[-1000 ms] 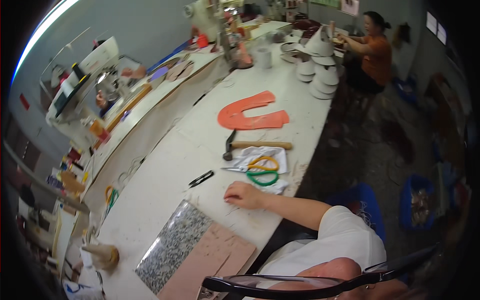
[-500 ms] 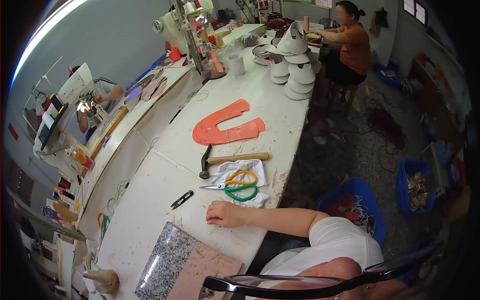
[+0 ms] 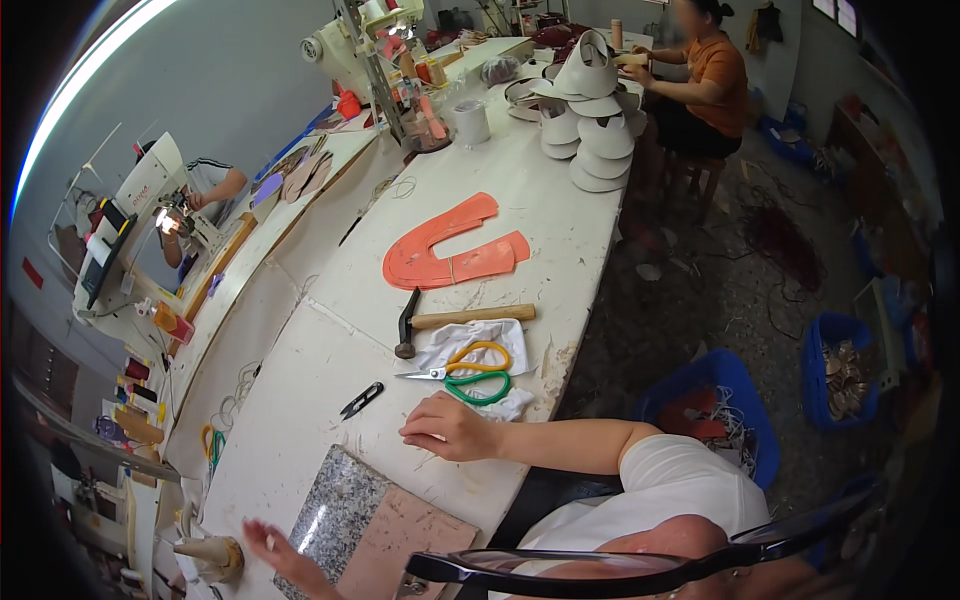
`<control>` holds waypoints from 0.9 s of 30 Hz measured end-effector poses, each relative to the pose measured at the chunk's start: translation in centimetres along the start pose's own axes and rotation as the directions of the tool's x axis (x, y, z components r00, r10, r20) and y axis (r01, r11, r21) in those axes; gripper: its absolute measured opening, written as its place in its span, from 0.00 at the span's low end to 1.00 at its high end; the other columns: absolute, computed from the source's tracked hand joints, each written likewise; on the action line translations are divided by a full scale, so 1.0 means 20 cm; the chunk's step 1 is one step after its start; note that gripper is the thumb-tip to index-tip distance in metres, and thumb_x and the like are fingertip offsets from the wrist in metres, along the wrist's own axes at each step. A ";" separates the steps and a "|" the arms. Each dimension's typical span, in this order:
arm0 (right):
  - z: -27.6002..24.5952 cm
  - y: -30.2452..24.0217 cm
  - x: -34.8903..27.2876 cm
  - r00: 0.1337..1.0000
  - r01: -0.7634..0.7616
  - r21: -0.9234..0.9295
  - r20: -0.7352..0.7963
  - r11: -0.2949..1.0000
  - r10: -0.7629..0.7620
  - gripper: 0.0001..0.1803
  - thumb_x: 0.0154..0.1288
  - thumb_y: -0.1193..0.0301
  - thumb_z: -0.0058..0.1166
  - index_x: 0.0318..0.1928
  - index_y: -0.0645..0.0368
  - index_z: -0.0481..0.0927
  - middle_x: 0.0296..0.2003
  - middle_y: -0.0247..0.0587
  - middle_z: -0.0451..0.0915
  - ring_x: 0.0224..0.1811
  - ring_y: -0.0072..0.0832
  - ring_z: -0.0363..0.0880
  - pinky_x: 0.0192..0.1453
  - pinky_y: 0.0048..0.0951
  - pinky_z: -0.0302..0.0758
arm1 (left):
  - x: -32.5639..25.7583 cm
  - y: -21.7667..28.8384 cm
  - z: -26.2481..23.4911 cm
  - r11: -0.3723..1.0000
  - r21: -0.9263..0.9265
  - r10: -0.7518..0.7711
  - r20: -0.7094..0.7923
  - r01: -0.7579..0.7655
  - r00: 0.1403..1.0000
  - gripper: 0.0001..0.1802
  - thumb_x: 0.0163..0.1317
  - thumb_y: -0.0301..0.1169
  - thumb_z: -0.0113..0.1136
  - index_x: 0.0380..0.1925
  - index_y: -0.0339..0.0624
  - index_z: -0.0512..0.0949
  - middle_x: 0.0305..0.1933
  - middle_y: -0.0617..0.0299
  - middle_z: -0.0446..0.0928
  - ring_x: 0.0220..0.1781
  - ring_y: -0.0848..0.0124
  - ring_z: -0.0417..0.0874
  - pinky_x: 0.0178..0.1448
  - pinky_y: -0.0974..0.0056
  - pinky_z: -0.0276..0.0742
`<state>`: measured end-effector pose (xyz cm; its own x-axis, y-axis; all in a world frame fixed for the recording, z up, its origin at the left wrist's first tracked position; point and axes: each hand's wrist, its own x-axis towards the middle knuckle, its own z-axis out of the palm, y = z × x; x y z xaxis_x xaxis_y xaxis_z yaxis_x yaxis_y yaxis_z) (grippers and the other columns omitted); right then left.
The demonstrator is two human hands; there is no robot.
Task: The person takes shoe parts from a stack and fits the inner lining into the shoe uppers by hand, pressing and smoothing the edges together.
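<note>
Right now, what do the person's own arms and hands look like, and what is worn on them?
Both hands are bare, with no gloves. The right hand shows no ring or watch, and its forearm is uncovered up to the short white sleeve of a T-shirt. Of the left hand, only blurred fingers show near the lower edge; its wrist and any sleeve are out of view.

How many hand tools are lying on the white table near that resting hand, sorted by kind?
Hammer: 1
Scissors with yellow and green handles: 1
Small black thread snips: 1
Total: 3 tools, all lying just beyond the right hand, which rests flat on the table and holds none of them.
</note>
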<state>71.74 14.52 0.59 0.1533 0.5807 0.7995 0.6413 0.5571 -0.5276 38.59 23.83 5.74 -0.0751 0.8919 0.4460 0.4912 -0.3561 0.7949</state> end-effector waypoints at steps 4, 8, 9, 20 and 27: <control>0.04 -0.06 0.04 0.991 0.042 0.051 0.129 0.998 -0.048 0.08 0.60 0.68 0.61 0.40 0.54 0.82 0.35 0.32 0.81 0.39 0.28 0.79 0.44 0.32 0.69 | -0.23 0.40 0.39 0.884 -0.178 0.467 0.385 -0.433 0.796 0.24 0.61 0.21 0.57 0.58 0.35 0.67 0.52 0.53 0.73 0.52 0.62 0.75 0.54 0.62 0.71; 0.20 -0.04 0.11 0.874 0.166 0.132 0.440 0.977 -0.208 0.07 0.60 0.66 0.58 0.35 0.54 0.80 0.33 0.34 0.79 0.39 0.33 0.78 0.43 0.35 0.72 | -0.46 0.79 0.63 0.441 -0.673 0.857 0.512 -0.594 0.056 0.22 0.51 0.29 0.70 0.48 0.42 0.77 0.45 0.59 0.79 0.48 0.62 0.79 0.51 0.58 0.73; 0.23 -0.06 0.14 0.858 0.148 0.177 0.467 0.973 -0.215 0.08 0.60 0.64 0.57 0.29 0.54 0.78 0.29 0.35 0.77 0.37 0.35 0.78 0.42 0.37 0.73 | -0.53 0.82 0.66 0.460 -0.700 0.848 0.528 -0.546 0.038 0.19 0.51 0.29 0.70 0.45 0.43 0.78 0.46 0.60 0.79 0.48 0.62 0.79 0.51 0.58 0.73; -0.81 0.86 0.41 0.844 -0.514 -0.224 0.040 0.828 0.535 0.20 0.59 0.69 0.61 0.51 0.64 0.77 0.44 0.44 0.80 0.42 0.30 0.80 0.48 0.31 0.77 | -0.63 0.63 0.80 0.632 -0.542 0.613 0.787 -0.554 -0.069 0.22 0.58 0.39 0.64 0.52 0.46 0.76 0.54 0.62 0.76 0.55 0.61 0.74 0.53 0.58 0.71; -2.26 1.56 0.13 0.332 -0.932 -0.229 -0.847 0.280 0.414 0.31 0.48 0.66 0.66 0.54 0.64 0.75 0.45 0.50 0.81 0.47 0.40 0.81 0.53 0.37 0.76 | -0.59 0.63 0.86 0.736 -0.542 0.555 0.826 -0.406 -0.096 0.23 0.59 0.41 0.64 0.53 0.45 0.76 0.54 0.63 0.75 0.55 0.61 0.73 0.53 0.57 0.68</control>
<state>126.07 6.64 -0.90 0.9537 -0.0791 0.2903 0.2086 -0.5212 -0.8275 60.61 13.58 3.44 0.9968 -0.0533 0.0588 -0.0784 -0.7749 0.6272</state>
